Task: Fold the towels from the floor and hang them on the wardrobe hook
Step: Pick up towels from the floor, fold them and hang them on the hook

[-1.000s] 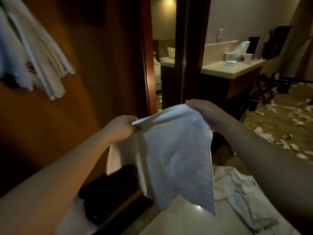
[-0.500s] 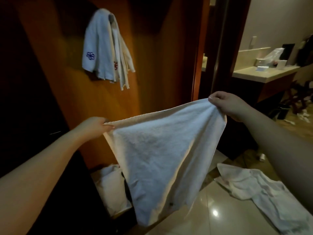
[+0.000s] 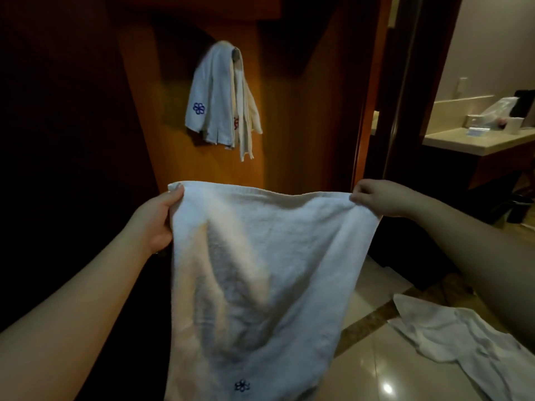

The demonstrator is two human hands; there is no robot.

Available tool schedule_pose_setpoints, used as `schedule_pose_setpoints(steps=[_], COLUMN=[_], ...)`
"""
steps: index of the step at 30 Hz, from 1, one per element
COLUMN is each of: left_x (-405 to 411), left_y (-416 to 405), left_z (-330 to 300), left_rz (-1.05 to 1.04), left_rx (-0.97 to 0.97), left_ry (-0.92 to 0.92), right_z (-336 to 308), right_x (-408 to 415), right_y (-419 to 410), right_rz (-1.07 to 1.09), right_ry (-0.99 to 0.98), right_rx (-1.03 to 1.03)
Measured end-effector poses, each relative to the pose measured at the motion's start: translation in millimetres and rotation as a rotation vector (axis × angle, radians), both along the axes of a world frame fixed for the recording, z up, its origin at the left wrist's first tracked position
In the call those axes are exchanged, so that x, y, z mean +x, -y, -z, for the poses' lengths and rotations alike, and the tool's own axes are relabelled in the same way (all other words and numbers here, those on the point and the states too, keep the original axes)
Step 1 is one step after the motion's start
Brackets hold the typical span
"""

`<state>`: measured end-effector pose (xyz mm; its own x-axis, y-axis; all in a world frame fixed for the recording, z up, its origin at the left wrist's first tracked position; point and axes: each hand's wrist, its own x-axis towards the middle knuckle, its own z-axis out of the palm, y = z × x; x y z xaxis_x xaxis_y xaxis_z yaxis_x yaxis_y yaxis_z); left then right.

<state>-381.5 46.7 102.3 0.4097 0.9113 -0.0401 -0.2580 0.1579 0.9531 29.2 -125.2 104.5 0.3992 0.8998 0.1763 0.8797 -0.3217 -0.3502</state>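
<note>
I hold a white towel (image 3: 260, 279) spread out in front of me, hanging down from its top edge, with a small blue flower mark near its bottom. My left hand (image 3: 157, 219) grips the top left corner. My right hand (image 3: 379, 198) pinches the top right corner. Above and behind it, several folded white towels (image 3: 220, 96) hang from a hook on the brown wardrobe panel (image 3: 304, 111); the hook itself is hidden under them. More white towels (image 3: 463, 340) lie crumpled on the shiny floor at lower right.
A dark wardrobe door (image 3: 63, 140) fills the left side. To the right, a doorway frame (image 3: 402, 82) opens onto a counter (image 3: 486, 140) with a plastic bag and small items. A dark bin (image 3: 518, 208) stands below it.
The view has swung left and up, so the hanging towels sit near the centre. My hands have moved apart and levelled, stretching the towel's top edge out flat and wide.
</note>
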Motion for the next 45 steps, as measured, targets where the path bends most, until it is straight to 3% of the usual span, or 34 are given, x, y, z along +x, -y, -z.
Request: schedule_pose_setpoints(steps=[9, 12, 16, 20, 25, 34, 45], left_x=[12, 22, 34, 43, 46, 50, 49], left_y=[50, 67, 86, 100, 111, 127, 130], left_z=[5, 4, 2, -4, -11, -19, -26], left_rz=[-0.059, -0.016, 0.076, 0.184, 0.328, 0.360, 0.122], left_rx=[0.071, 0.090, 0.130, 0.159, 0.221, 0.327, 0.368], left_ry=[0.001, 0.023, 0.048, 0.065, 0.128, 0.071, -0.015], right_z=[-19, -32, -46, -52, -56, -63, -71], right_x=[-88, -125, -163, -187, -193, -194, -199], right_y=[9, 13, 13, 9, 12, 19, 22], right_rz=[-0.432, -0.551, -0.676, -0.606, -0.560, -0.503, -0.499], right_ry=[-0.721, -0.873, -0.657, -0.413, -0.423, -0.414, -0.495], right_rx=[-0.021, -0.036, -0.012, 0.205, 0.317, 0.327, 0.295])
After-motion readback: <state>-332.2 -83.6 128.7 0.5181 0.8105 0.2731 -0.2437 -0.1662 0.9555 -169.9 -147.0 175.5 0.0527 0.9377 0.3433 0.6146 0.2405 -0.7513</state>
